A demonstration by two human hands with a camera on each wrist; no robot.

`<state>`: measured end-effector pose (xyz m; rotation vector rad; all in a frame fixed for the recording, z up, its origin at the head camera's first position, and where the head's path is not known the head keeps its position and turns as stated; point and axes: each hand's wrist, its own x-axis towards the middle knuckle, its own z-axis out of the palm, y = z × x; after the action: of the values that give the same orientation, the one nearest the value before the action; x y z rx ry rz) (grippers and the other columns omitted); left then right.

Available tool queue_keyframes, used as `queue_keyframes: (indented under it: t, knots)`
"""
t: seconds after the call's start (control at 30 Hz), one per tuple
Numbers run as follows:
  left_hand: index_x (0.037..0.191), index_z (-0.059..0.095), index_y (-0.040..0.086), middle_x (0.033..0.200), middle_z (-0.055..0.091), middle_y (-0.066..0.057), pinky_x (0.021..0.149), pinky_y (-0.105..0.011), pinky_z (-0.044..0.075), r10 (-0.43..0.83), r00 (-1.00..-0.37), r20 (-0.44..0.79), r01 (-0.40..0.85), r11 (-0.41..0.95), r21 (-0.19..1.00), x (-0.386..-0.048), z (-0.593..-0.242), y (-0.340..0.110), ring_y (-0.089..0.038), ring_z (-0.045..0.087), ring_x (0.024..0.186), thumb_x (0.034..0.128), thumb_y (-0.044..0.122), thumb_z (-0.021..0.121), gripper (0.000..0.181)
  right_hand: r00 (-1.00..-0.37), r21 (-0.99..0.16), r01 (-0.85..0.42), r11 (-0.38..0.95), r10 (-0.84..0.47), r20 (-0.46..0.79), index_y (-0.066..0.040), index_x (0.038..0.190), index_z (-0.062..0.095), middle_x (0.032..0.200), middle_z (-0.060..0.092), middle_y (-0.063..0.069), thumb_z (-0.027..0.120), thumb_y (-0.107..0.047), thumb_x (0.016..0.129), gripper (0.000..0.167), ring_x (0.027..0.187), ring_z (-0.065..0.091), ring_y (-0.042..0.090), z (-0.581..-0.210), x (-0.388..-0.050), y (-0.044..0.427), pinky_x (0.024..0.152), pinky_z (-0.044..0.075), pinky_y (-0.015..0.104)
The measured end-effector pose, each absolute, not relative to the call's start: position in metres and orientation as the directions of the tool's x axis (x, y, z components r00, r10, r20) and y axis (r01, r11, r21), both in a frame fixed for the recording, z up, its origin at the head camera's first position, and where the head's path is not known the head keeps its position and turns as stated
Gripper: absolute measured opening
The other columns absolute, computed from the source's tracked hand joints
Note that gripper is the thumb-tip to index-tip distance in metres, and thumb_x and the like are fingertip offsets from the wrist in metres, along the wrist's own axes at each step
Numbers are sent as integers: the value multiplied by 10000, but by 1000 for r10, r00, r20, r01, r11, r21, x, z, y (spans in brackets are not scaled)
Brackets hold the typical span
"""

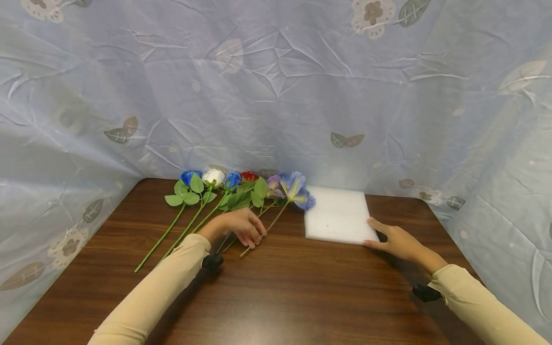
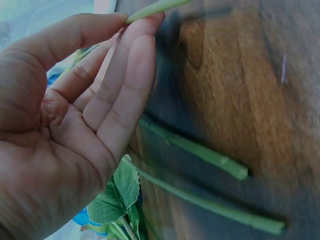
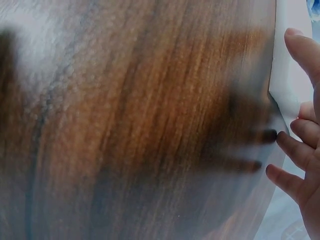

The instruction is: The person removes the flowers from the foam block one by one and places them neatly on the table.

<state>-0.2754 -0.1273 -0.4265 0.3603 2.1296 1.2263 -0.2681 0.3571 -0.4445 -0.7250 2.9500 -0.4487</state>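
Near the table's middle, my left hand (image 1: 242, 225) pinches the lower stem of a purple-blue iris-like flower (image 1: 296, 186) between thumb and fingertips. Close up in the left wrist view, that thin green stem (image 2: 156, 10) emerges past the fingertips. My right hand (image 1: 398, 242) is at the right front corner of a white foam slab (image 1: 338, 213), thumb by its front edge and a finger at its right side. Its fingers look loosely extended in the right wrist view, beside the slab's pale edge (image 3: 287, 60). The iris's petals lie against the slab's left edge.
Left of the iris, a white rose (image 1: 213, 177), a blue rose (image 1: 233, 180), another blue rose (image 1: 189, 176) and a red flower (image 1: 249, 176) lie with stems toward the front. Behind the brown table (image 1: 293, 297) hangs a patterned cloth (image 1: 276, 120).
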Motion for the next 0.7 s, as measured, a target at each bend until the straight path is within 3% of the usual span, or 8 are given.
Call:
queue_keyframes:
  t: [0.2, 0.47, 0.7]
  knots:
    - [1125, 746, -24, 797, 759, -92, 572, -265, 606, 521, -775, -359, -62, 503, 862, -275, -426, -121, -121, 714, 599, 953, 85, 686, 212, -889, -290, -437, 851, -459, -9, 20, 1561, 349, 1576, 382, 274, 669, -561, 936, 911, 1384, 472, 481, -444, -268, 357, 1069, 450, 633]
    - [1035, 778, -23, 777, 763, -103, 602, -305, 621, 431, -840, -331, -36, 563, 825, -273, -420, -130, -157, 725, 613, 919, 38, 675, 167, -892, -279, -429, 859, -452, -19, 16, 1561, 353, 1570, 392, 274, 669, -578, 928, 923, 1374, 487, 479, -442, -269, 357, 1058, 460, 630]
    - [1054, 773, -39, 782, 769, -101, 605, -302, 623, 407, -850, -334, -36, 587, 809, -274, -414, -148, -145, 723, 611, 929, 44, 674, 180, -893, -283, -427, 859, -449, -16, 17, 1557, 360, 1569, 394, 273, 675, -574, 926, 920, 1381, 481, 475, -442, -269, 357, 1065, 456, 630]
